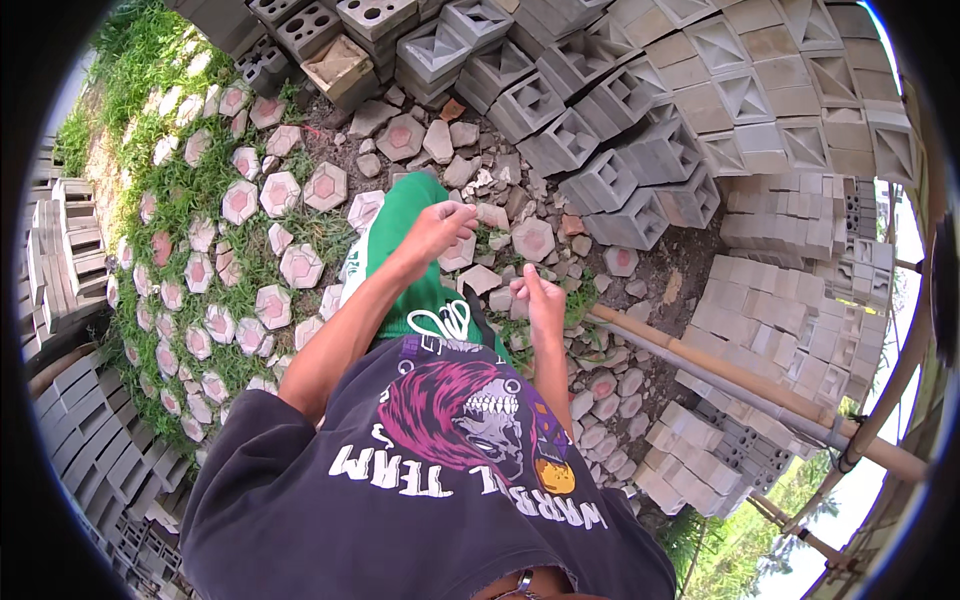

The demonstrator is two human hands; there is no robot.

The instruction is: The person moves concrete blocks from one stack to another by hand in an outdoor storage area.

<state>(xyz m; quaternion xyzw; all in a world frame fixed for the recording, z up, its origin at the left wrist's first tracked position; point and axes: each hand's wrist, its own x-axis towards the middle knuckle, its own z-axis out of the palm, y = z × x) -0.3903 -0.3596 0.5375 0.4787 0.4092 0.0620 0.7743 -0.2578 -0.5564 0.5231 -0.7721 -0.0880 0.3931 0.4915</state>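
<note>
My left hand [438,235] is held in front of me over the green trousers [408,228], its fingers curled in and nothing visible in them. Lower and to the right is my right hand [540,300], closed with the thumb raised along the top; I see no thing in it either. Both hands are apart from each other and touch no block. Beyond them on the ground lie broken stone pieces [480,278] and a hexagonal paving stone [533,240] with a reddish centre.
Grey concrete blocks [560,140] with recessed faces are stacked ahead and right. Hexagonal pavers [275,306] in grass cover the left ground. A bamboo pole [720,365] runs along the right, near more block stacks [780,300]. Further blocks [105,410] stand at far left.
</note>
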